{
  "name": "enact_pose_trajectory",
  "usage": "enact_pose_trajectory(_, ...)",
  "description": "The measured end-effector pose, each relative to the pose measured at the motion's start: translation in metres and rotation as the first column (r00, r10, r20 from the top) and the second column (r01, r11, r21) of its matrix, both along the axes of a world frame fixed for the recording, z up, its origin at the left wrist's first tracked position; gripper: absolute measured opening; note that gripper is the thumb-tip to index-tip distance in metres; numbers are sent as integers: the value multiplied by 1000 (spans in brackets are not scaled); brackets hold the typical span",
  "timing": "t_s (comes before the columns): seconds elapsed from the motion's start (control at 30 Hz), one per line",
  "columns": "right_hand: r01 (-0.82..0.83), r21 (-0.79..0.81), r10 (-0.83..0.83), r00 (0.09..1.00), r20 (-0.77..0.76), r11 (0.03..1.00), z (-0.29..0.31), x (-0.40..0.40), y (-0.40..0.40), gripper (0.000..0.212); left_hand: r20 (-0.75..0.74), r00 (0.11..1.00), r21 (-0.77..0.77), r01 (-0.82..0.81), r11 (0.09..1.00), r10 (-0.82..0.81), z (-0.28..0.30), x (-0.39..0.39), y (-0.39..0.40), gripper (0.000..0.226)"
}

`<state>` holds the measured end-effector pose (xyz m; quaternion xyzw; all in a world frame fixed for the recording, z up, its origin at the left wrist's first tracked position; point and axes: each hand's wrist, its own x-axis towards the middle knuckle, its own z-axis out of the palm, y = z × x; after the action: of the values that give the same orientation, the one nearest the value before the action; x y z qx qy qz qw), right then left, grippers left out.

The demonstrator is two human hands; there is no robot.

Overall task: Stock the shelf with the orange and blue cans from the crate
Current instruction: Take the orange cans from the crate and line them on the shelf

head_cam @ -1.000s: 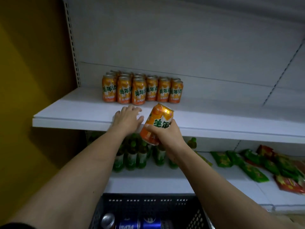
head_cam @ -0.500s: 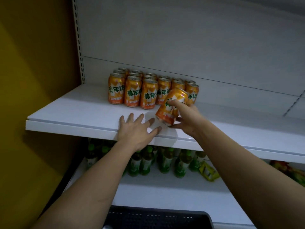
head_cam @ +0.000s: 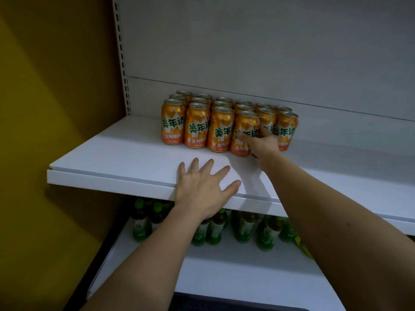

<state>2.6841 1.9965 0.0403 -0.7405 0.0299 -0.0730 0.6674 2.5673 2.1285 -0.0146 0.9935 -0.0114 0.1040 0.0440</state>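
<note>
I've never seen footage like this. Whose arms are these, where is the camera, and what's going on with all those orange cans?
There is no machine here: these are a person's two bare arms, filmed by a wide-angle camera worn on their head, looking forward and down. The left hand lies flat, fingers spread, on the front edge of a white shelf. The right hand reaches further in and grips one orange can, standing upright in the front row of a block of orange cans. On the shelf below stand green bottles, partly hidden by the arms. A dark edge at the very bottom may be the crate, but too little shows to be sure.
</note>
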Motion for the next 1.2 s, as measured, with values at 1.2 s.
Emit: enact_pose_trajectory(1.2,-454,-561,330,890,-314,692,-41,-193,-23,19,-2,996,-621,-71,780,90,32,-64,-13,34)
